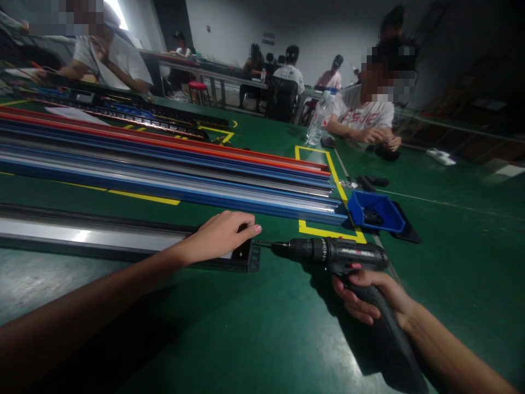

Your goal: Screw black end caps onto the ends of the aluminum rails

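My right hand [369, 298] is wrapped around the handle of a black cordless drill [348, 254], which lies level and points left. Its long bit [266, 244] reaches to the black end cap [254, 257] of a long rail with a silver face [123, 232]. Whether the tip touches a screw there is too small to tell. My left hand [221, 235] rests over the rail's right end, fingers curled across it and thumb beside the end cap near the bit. The fingertips' far side is hidden.
Several long blue, grey and orange-red profiles [205, 175] lie behind the rail. A blue bin [375, 213] holding dark parts stands to their right, near yellow tape marks [332, 232]. A clear bottle [315, 123] and co-workers are across the green table [266, 328].
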